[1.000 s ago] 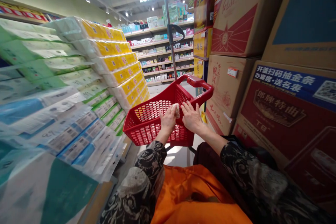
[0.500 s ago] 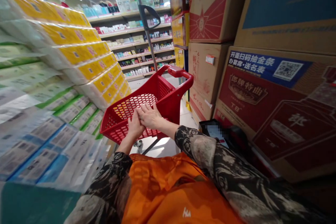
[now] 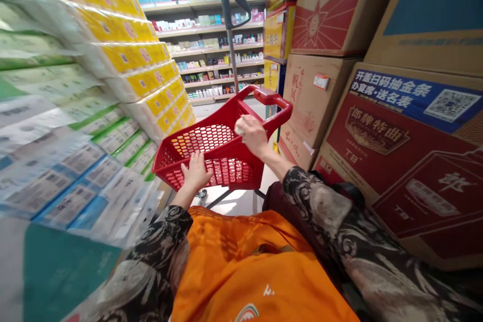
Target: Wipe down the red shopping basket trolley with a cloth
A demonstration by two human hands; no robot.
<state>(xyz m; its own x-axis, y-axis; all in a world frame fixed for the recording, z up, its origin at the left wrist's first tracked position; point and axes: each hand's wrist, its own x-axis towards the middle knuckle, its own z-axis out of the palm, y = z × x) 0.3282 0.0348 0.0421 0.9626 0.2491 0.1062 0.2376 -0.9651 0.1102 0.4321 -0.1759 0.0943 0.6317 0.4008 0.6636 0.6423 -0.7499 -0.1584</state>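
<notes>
well, the left hand (image 3: 195,171) lay open on the rim of the red cart basket (image 3: 166,158); the curled right hand (image 3: 252,135) seemed to pinch a pale scrap (image 3: 239,129), which loose fingers could drop.

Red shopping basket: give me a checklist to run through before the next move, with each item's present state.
1. Left hand resting against the near side of the red shopping basket: ok.
2. Right hand over the basket, holding a small pale item: ok.
3. What that item is: cannot tell.
4. Basket's left corner apart from the yellow-wrapped tissue packs: cannot tell.
5. Right hand apart from the cardboard cartons: ok.
</notes>
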